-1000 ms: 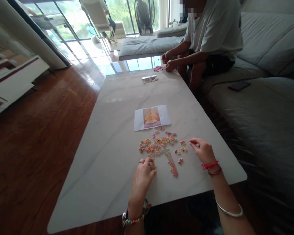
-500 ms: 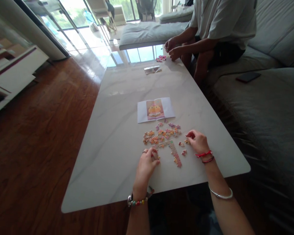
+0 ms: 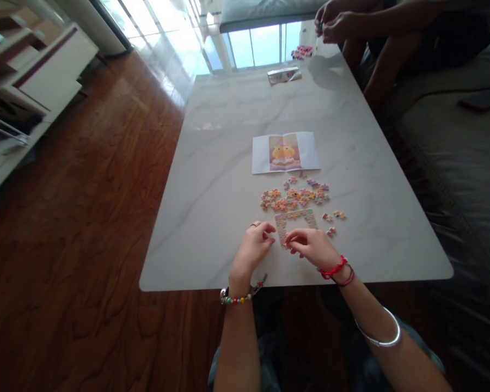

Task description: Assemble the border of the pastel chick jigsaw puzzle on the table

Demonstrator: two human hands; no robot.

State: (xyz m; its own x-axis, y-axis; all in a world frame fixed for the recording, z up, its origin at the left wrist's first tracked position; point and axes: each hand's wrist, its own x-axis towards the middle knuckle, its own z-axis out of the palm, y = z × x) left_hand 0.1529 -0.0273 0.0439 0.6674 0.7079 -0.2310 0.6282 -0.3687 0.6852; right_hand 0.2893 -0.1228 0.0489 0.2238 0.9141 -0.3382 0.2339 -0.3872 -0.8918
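A partly joined jigsaw puzzle border (image 3: 280, 224) lies near the table's front edge, with its top and left sides in view and part of its right side under my hand. My right hand (image 3: 312, 247) reaches over it, thumb and fingers pinched on a small puzzle piece (image 3: 286, 245) at the lower left corner. Just left of the border rests my left hand (image 3: 256, 245), fingers curled but apart, nothing visible in them. Loose puzzle pieces (image 3: 285, 202) in orange, pink and yellow are heaped just above the border. Several more pieces (image 3: 330, 232) lie to its right.
A creased reference picture sheet (image 3: 261, 155) lies beyond the pieces on the marble-look table (image 3: 212, 179). Farther off are a silvery packet (image 3: 284, 75) and a pink pile of pieces (image 3: 301, 52). Another person's hands (image 3: 337, 24) are above the far right edge, beside the sofa (image 3: 445, 158).
My right hand has moved left from the loose pieces on the right to the border's lower left corner. My left hand has drawn off the border's left side. The view has tilted down.
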